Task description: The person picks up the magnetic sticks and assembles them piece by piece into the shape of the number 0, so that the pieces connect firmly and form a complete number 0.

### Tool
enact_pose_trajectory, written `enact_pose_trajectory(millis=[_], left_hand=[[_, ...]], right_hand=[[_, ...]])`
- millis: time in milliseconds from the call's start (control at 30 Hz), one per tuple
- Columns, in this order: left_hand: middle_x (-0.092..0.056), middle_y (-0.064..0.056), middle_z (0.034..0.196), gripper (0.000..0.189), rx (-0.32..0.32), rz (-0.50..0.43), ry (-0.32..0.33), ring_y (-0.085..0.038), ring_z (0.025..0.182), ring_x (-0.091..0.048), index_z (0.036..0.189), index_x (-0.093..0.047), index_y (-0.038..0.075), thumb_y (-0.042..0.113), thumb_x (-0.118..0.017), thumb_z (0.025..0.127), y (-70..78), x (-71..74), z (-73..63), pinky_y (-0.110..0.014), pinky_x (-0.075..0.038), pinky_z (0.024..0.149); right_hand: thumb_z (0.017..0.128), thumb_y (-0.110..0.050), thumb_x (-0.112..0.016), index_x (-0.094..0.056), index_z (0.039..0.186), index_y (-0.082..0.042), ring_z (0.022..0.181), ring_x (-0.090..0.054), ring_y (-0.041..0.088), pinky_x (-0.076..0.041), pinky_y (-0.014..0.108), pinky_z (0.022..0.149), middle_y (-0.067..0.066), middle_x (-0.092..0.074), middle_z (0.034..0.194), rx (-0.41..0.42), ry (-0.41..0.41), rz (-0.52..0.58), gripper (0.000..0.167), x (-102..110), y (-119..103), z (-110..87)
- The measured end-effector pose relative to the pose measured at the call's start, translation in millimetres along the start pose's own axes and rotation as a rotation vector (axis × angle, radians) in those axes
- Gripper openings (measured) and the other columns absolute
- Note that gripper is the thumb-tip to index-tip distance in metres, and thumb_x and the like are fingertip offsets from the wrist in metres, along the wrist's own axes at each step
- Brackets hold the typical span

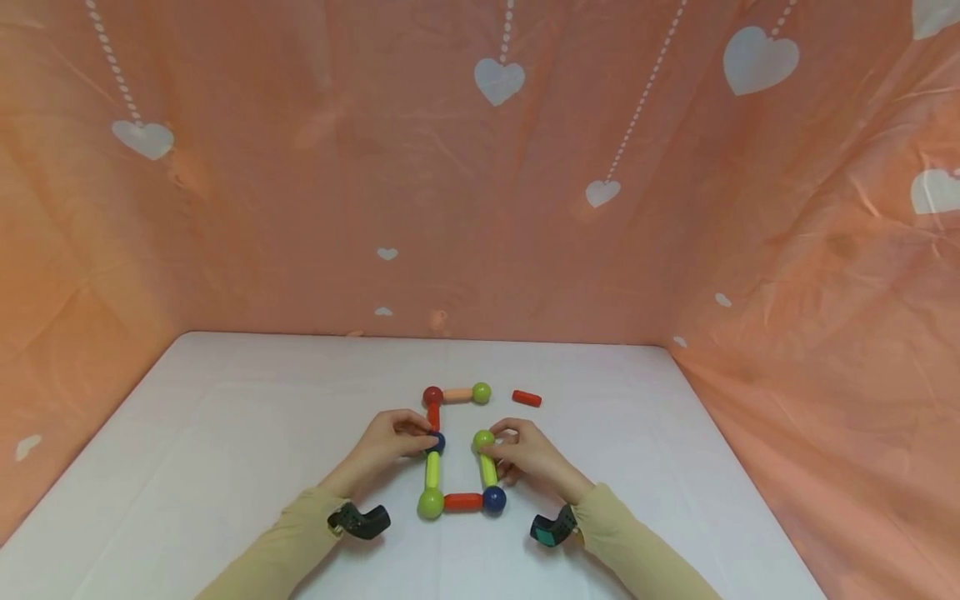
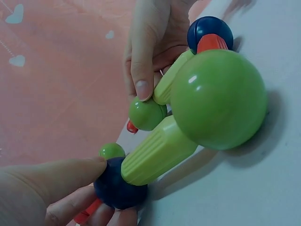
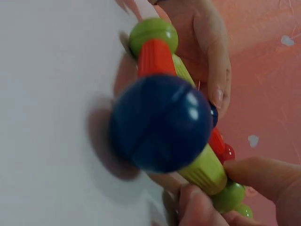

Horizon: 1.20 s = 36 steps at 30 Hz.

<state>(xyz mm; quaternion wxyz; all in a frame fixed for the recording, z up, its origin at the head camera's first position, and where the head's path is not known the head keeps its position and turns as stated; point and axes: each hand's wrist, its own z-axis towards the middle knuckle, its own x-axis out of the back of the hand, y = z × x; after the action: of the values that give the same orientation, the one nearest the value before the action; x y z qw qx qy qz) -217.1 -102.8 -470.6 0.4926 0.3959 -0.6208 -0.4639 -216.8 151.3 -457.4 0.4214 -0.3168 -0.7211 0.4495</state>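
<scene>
Balls and ribbed sticks are joined into one chain on the table. My left hand [image 1: 390, 442] grips a dark blue ball [image 2: 120, 183] at the chain's left side, thumb on top and fingers around it. A red stick [image 1: 433, 417] leads from it to a red ball [image 1: 432, 396]; a yellow-green stick [image 1: 432, 471] leads to the near green ball [image 1: 431, 502]. From there a red stick [image 1: 463, 502] runs to another blue ball [image 1: 494, 499]. My right hand [image 1: 528, 450] pinches the green ball [image 1: 483, 438] atop the right yellow-green stick [image 1: 488, 472].
At the far end of the chain, a peach stick [image 1: 457, 395] joins the red ball to a small green ball [image 1: 482, 392]. One loose red stick [image 1: 527, 398] lies to its right on the white table [image 1: 300, 375]. Orange cloth [image 1: 420, 183] with hearts hangs behind and at the sides.
</scene>
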Motion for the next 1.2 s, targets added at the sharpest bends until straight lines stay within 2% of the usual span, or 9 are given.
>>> enact_pose_trajectory(millis=[200, 700, 900, 1200], left_hand=[[-0.065, -0.005, 0.086, 0.022, 0.03, 0.017, 0.019, -0.018, 0.075, -0.06, 0.096, -0.068, 0.002, 0.013, -0.078, 0.08, 1.3, -1.1, -0.5, -0.031, -0.055, 0.068], [-0.065, -0.004, 0.087, 0.021, 0.043, 0.002, 0.028, -0.018, 0.075, -0.06, 0.096, -0.069, 0.004, 0.012, -0.079, 0.079, 0.0, -1.6, -0.7, -0.032, -0.055, 0.068], [-0.066, -0.004, 0.088, 0.02, 0.046, -0.003, 0.026, -0.018, 0.075, -0.06, 0.096, -0.069, 0.004, 0.011, -0.078, 0.08, -0.8, -1.8, -0.2, -0.031, -0.055, 0.068], [-0.065, -0.004, 0.088, 0.02, 0.051, 0.009, 0.039, -0.019, 0.075, -0.059, 0.096, -0.069, 0.005, 0.013, -0.078, 0.08, -1.6, -1.6, -0.7, -0.031, -0.055, 0.069]], right_hand=[[0.086, -0.029, -0.071, -0.057, 0.115, -0.002, 0.049, -0.055, 0.012, -0.044, 0.021, 0.043, 0.005, -0.064, 0.066, -0.017, -0.003, -0.029, 0.041, 1.4, 2.0, 6.3], [0.087, -0.027, -0.07, -0.055, 0.113, -0.001, 0.05, -0.056, 0.013, -0.044, 0.022, 0.042, 0.006, -0.064, 0.071, -0.016, -0.004, -0.049, 0.04, 3.6, 0.9, 3.0], [0.088, -0.028, -0.07, -0.054, 0.119, 0.0, 0.06, -0.061, 0.019, -0.05, 0.027, 0.051, 0.009, -0.068, 0.08, -0.005, -0.01, -0.056, 0.044, 17.7, -3.5, 2.8], [0.089, -0.012, -0.068, -0.053, 0.124, 0.007, 0.084, -0.064, 0.034, -0.054, 0.042, 0.073, 0.015, -0.066, 0.093, 0.169, 0.101, -0.114, 0.043, 61.5, -15.6, 13.8]])
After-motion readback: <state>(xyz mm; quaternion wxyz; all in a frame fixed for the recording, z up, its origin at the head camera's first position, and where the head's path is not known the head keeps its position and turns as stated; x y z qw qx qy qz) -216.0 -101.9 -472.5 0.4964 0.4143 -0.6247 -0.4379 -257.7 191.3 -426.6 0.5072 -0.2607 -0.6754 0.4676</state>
